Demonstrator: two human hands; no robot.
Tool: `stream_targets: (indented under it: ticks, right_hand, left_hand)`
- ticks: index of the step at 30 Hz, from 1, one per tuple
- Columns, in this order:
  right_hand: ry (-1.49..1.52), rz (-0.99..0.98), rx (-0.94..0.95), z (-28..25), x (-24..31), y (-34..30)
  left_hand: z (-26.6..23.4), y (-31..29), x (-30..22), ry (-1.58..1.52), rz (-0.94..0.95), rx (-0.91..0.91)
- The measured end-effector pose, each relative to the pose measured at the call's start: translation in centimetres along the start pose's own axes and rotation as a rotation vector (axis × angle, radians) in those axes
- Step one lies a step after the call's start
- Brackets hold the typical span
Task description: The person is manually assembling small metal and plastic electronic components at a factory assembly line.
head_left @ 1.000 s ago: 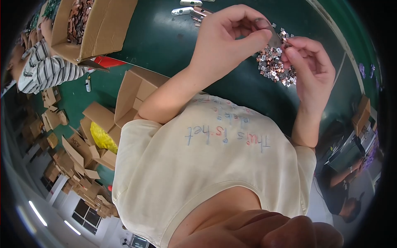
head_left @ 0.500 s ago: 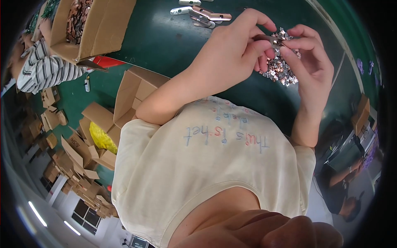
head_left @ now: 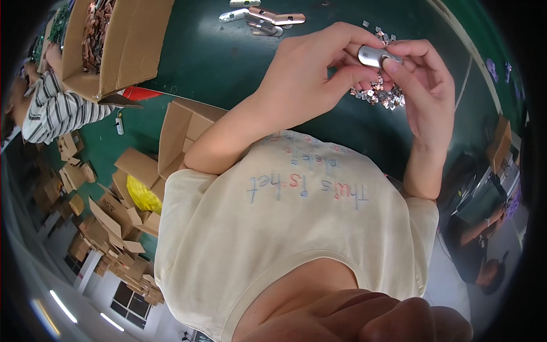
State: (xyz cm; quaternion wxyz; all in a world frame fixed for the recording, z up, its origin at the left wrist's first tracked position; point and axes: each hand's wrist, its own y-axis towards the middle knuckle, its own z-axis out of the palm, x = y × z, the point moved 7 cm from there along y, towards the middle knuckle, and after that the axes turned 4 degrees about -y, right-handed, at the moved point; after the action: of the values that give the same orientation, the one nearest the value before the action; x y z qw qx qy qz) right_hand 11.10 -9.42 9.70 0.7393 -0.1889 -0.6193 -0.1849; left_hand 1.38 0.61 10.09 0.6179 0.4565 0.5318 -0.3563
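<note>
A silver, round-ended oblong metal piece [head_left: 373, 57], like a small casing, is held between both hands above the table. My left hand [head_left: 316, 74] pinches its left end, with the fingers behind it and the thumb below. The thumb of my right hand [head_left: 427, 80] presses on its right end while the index finger lies along its upper edge. Under the hands lies a heap of small shiny metal bits [head_left: 379, 97], silver and copper-toned, partly hidden by my fingers. Several similar oblong pieces [head_left: 262, 20], silver and rose-toned, lie stacked further left.
The dark green table [head_left: 211, 57] carries all this. At its left stands a cardboard box [head_left: 128, 51] of copper-coloured metal parts. Open cartons [head_left: 185, 134] and a yellow bag [head_left: 142, 194] sit beyond the edge. One person in striped clothes [head_left: 48, 117] is at left, another [head_left: 470, 251] at right.
The metal piece has been turned from edge-on so that its broad silver face shows. My right thumb has moved onto that face. Both hands stay close together over the heap.
</note>
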Motion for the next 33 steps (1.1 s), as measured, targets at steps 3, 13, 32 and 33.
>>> stream_targets:
  ticks: [3, 13, 32, 33]
  right_hand:
    - [-0.027, -0.006, 0.003, -0.1, 0.3, -0.4]
    - [-1.923, 0.270, -0.886, -27.8, 3.7, 5.4]
    - [-0.172, -0.246, -0.198, -8.4, 4.4, 0.8]
    - [-0.263, -0.251, -0.113, -7.0, 4.4, -0.2]
  left_hand:
    - [0.1, 0.4, 0.2, -0.037, 0.050, -0.040]
    - [-0.6, 0.9, 1.6, -0.251, -0.230, -0.099]
    - [-0.4, 1.2, 0.7, -0.292, -0.232, -0.040]
    - [-0.2, 1.3, 0.2, -0.302, -0.211, -0.016]
